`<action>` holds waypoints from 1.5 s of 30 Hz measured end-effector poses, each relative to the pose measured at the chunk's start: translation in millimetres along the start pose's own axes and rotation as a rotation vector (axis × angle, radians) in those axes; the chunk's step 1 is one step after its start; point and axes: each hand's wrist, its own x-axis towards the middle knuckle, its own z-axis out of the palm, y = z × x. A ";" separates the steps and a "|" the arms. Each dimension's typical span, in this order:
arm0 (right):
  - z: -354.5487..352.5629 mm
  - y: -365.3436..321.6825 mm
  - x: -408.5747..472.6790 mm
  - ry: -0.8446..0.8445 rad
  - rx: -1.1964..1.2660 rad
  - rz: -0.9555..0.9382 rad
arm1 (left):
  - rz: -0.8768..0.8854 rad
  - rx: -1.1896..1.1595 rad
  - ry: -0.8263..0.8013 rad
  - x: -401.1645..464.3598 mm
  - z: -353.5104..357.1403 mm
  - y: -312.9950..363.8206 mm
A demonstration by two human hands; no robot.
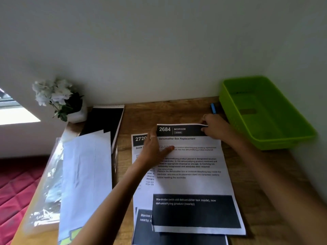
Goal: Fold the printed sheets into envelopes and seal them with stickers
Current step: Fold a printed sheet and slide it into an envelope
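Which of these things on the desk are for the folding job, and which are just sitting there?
For the job:
top printed sheet, held by the left hand and right hand
sheet underneath
white envelopes

Just lying about:
flower pot
black notebook
green tray
blue pen

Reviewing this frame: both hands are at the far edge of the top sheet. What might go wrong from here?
1. The top printed sheet lies skewed over the sheets beneath; a fold started now may come out crooked or drag a lower sheet along.
2. The right hand pinches the far corner, which is already lifting, while the left hand presses nearby; a sharp pull could crease or tear it.
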 end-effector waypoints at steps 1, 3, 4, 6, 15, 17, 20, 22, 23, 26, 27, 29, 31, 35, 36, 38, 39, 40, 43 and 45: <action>-1.2 -0.3 3.6 0.026 0.003 -0.004 | 0.040 0.006 -0.017 -2.4 1.7 -1.4; -1.4 -0.5 9.5 0.081 0.013 -0.003 | 0.130 0.101 -0.008 -3.3 6.2 -7.5; -0.9 0.0 12.1 0.112 0.023 -0.005 | 0.175 0.161 0.020 -1.4 8.0 -10.2; 2.2 2.4 15.7 0.169 0.044 -0.020 | 0.204 0.185 0.084 4.0 10.0 -14.4; 7.7 2.4 18.6 0.388 0.154 -0.054 | 0.118 -0.104 0.214 36.2 2.5 -15.7; 7.3 3.9 19.6 0.401 0.154 -0.063 | 0.120 -0.131 0.214 40.3 0.1 -17.1; 7.4 6.0 21.7 0.410 0.144 -0.078 | 0.132 -0.172 0.222 45.3 -3.1 -17.6; 8.7 6.7 22.1 0.415 0.144 -0.080 | 0.147 -0.191 0.225 46.0 -2.7 -17.8; 9.3 7.0 21.9 0.420 0.143 -0.083 | 0.154 -0.198 0.229 46.2 -2.4 -16.7; 10.6 5.8 21.5 0.442 0.163 -0.103 | 0.129 -0.249 0.243 47.3 -4.3 -12.3; 11.4 6.4 21.7 0.447 0.174 -0.110 | 0.105 -0.284 0.236 47.3 -5.1 -9.4; 11.2 7.0 21.4 0.462 0.195 -0.125 | 0.061 -0.364 0.222 47.0 -9.4 -2.3; 11.7 9.2 19.7 0.473 0.210 -0.150 | 0.023 -0.454 0.209 47.1 -12.2 1.3; 14.0 9.1 11.6 0.463 0.228 -0.222 | -0.043 -0.554 0.206 53.4 -25.2 -1.4; 15.5 8.5 8.4 0.469 0.226 -0.253 | -0.044 -0.566 0.209 53.9 -29.7 -0.4; 19.0 9.4 0.6 0.487 0.202 -0.320 | -0.009 -0.607 0.217 53.2 -36.8 5.0; 20.7 11.3 -4.0 0.498 0.181 -0.349 | 0.016 -0.621 0.212 53.0 -39.8 7.7; 23.0 13.6 -9.0 0.500 0.162 -0.370 | 0.038 -0.613 0.199 51.6 -42.9 10.8; 34.4 20.7 -29.3 0.443 0.097 -0.421 | 0.134 -0.438 0.137 45.0 -47.4 13.2; 41.3 26.8 -38.7 0.400 0.060 -0.432 | 0.219 -0.145 0.062 42.4 -43.4 10.3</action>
